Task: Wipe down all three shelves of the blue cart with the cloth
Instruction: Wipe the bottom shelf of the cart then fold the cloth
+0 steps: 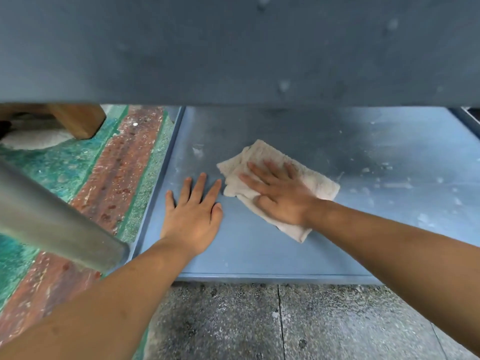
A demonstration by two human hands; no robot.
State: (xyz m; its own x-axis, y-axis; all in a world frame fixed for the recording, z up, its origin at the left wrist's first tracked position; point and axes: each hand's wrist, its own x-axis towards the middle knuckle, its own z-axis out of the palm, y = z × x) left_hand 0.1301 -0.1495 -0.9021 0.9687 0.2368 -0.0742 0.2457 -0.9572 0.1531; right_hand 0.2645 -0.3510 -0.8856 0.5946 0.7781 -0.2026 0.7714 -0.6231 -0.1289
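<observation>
From the head view, looking in under an upper blue-grey metal shelf (233,48), the person has both arms reaching onto the lowest flat blue-painted metal shelf of the cart (259,250), which sits just above a speckled grey stone floor (311,320). The right hand (283,196) lies flat, fingers spread, on a crumpled off-white terry cloth (262,157), pressing it to the shelf near the middle; its grip is wide open and palm-down, pinning the cloth rather than closing round it. The left hand (193,211) rests bare on the shelf just beside the cloth, fingers splayed, holding nothing, and seems to serve as a brace. The near left part of the shelf looks a cleaner blue, while the far and right parts show pale specks and grey smears, so I judge this shelf to be partly done (how the two shelves above stand cannot be told from here). To do this step well, I would keep the palm weight even across the cloth, work in overlapping strokes toward the dusty right side and the back, and run along the raised left rim (166,162) where grit gathers. The cloth is bunched, so refolding to a fresh face would help. The overhanging shelf and the slanted grey metal post (52,214) at left leave little room, so strokes should stay low.
</observation>
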